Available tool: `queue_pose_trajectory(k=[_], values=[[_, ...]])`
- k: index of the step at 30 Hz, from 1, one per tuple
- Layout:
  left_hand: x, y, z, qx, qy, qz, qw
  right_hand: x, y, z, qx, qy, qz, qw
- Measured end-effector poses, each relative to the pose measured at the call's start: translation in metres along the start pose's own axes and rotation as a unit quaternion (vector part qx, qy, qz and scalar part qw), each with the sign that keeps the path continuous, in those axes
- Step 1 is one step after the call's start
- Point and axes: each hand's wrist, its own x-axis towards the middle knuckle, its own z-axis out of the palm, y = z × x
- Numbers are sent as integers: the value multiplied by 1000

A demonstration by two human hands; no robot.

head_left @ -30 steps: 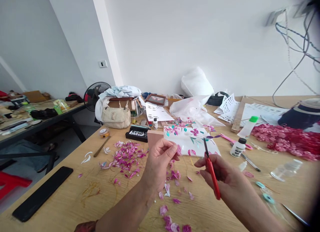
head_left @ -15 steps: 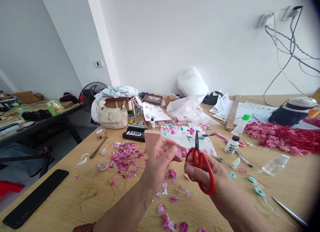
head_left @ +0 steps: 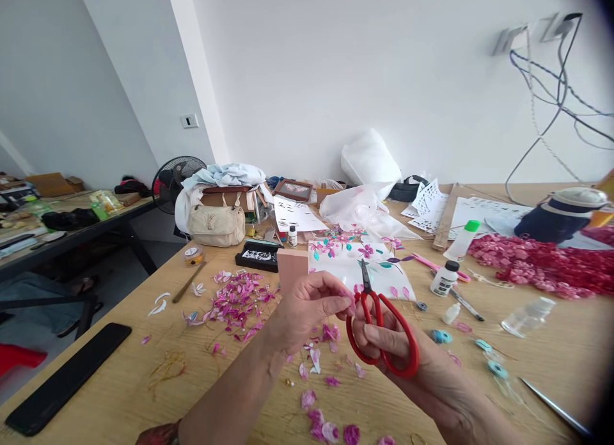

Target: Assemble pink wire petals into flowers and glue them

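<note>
My right hand (head_left: 384,343) grips red-handled scissors (head_left: 381,323), fingers through the loops, blades pointing up and away. My left hand (head_left: 307,304) is closed in a pinch right beside the blades; what it pinches is too small to name. Both hands hover over the wooden table (head_left: 119,381). Pink petals (head_left: 240,301) lie heaped to the left of my left hand, and more are scattered below the hands. Behind the hands lies a white sheet with pink flowers and teal leaves (head_left: 355,263).
A small white glue bottle (head_left: 444,279), a green-capped bottle (head_left: 461,240) and a heap of red petals (head_left: 542,263) lie to the right. A black flat bar (head_left: 67,378) lies near the left edge. A beige bag (head_left: 215,224), fan (head_left: 173,179) and papers crowd the back.
The scissors turned from edge-on to showing both handle loops and came closer to my left hand. Both hands drew together and slightly lower.
</note>
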Motion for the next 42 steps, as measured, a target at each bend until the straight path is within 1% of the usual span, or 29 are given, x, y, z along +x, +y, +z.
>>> queue_pose_trajectory(k=[1,3,5,7,9,12,15,18,19,22,23,26,29,34,38,42], values=[[0,0,0,-7,12,-4,1000,1,-1,-1,-29,19,-7,999],[1,0,0,-15,45,-11,999,2,-3,-3,-109,75,-33,991],[1,1,1,-12,80,-10,997,1,-4,-4,-206,133,-72,967],[1,3,1,-4,110,-5,994,0,-4,-4,-307,163,-108,931],[1,5,1,3,129,5,992,-2,-3,-3,-400,163,-123,893],[1,7,0,10,145,34,989,-5,0,-1,-502,136,-109,847],[1,8,-2,14,147,57,987,-7,0,-2,-554,106,-82,822],[0,10,-2,10,139,53,989,-8,-7,-8,-564,90,-62,818],[0,10,-3,1,136,50,989,-8,-10,-12,-564,94,-61,818],[0,12,-3,-54,119,33,991,-7,-18,-19,-565,132,-56,813],[-1,12,-3,-72,111,26,991,-6,-19,-20,-567,131,-48,812],[-1,13,-2,-89,107,22,990,-5,-16,-13,-562,76,-9,824],[-1,12,-1,-68,129,42,988,-5,-9,-2,-544,42,14,838],[-1,9,2,-31,148,65,986,-5,-6,8,-547,37,10,836],[-1,7,3,-19,153,66,986,-5,-7,8,-543,39,1,839],[-1,6,3,-3,164,67,984,-7,-5,6,-535,41,7,844]])
